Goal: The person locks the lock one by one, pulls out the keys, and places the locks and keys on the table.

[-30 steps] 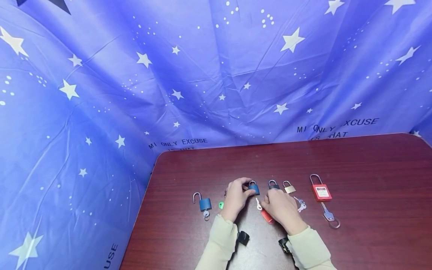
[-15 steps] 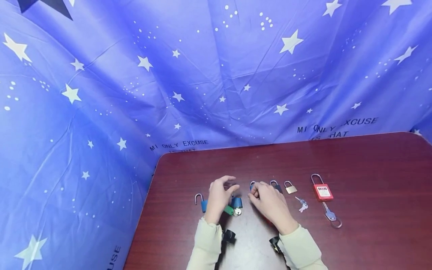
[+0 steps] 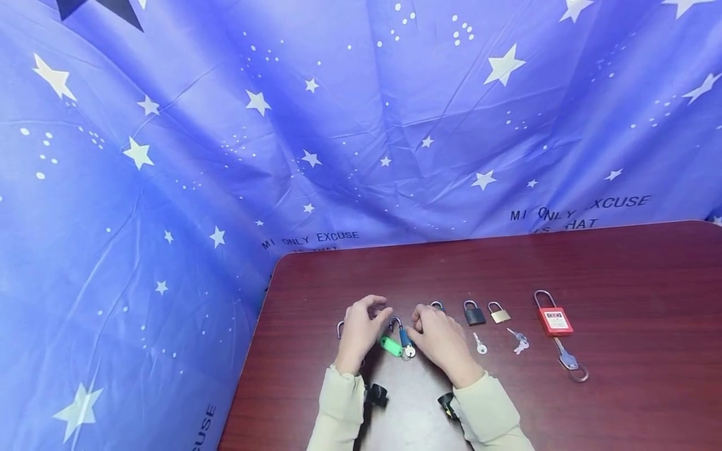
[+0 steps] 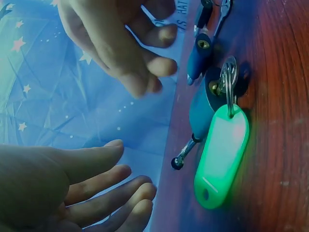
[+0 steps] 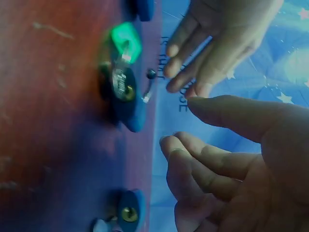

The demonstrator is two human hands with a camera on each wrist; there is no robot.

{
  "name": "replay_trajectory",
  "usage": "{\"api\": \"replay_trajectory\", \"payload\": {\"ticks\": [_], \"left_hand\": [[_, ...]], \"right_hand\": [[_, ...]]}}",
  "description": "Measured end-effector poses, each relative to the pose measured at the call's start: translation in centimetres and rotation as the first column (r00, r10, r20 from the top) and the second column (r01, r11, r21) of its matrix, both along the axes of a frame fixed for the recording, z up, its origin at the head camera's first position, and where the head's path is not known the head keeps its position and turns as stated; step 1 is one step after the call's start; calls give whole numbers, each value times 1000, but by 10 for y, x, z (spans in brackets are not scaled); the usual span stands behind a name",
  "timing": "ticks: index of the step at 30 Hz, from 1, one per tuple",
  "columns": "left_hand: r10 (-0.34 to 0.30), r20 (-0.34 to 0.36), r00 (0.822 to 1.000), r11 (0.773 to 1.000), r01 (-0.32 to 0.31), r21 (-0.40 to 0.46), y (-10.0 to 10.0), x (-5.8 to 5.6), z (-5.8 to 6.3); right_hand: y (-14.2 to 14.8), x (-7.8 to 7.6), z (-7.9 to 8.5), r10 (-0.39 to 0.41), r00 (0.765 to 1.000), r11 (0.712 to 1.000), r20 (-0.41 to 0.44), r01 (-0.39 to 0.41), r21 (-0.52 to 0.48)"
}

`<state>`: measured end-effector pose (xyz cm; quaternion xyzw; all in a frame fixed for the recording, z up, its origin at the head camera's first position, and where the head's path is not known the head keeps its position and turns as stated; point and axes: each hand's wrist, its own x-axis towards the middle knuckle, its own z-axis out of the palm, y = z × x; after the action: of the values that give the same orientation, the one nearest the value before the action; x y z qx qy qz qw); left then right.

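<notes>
The open-shackled blue padlock (image 3: 403, 338) lies on the worktop (image 3: 648, 313) between your left hand (image 3: 361, 329) and right hand (image 3: 441, 335), fingers loose, holding nothing. Expect it dense, rigid, slick; pinch its body's sides, clear of the key (image 3: 410, 352) and green tag (image 3: 391, 346). Your right hand partly hides another blue padlock (image 4: 199, 57).

The sleeved left forearm (image 3: 341, 401) points toward one o'clock, its left hand (image 3: 361, 331) relaxed with fingers gently bent. The sleeved right forearm (image 3: 489, 407) points toward eleven o'clock; the right hand (image 3: 442, 338) curls loosely, right thumb (image 5: 231, 115) straight and apart from the fingertips.
</notes>
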<state>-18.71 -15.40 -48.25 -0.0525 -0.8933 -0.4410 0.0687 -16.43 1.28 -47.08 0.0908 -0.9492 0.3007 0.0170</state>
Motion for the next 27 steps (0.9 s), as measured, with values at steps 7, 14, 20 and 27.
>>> {"api": "replay_trajectory", "payload": {"ticks": [7,14,20,27], "left_hand": [[-94,42,995,996,94,2,6,0,-5],[-111,125,986,994,111,4,7,3,-10],[-97,125,987,995,98,-3,9,1,-16],[-89,93,992,995,85,52,13,1,-13]], "right_hand": [[-1,2,-10,37,999,995,10,-37,96],[-6,3,-15,67,997,993,32,-70,92],[-6,4,-17,58,998,995,34,-60,79],[-7,6,-18,74,996,997,52,-75,11]]}}
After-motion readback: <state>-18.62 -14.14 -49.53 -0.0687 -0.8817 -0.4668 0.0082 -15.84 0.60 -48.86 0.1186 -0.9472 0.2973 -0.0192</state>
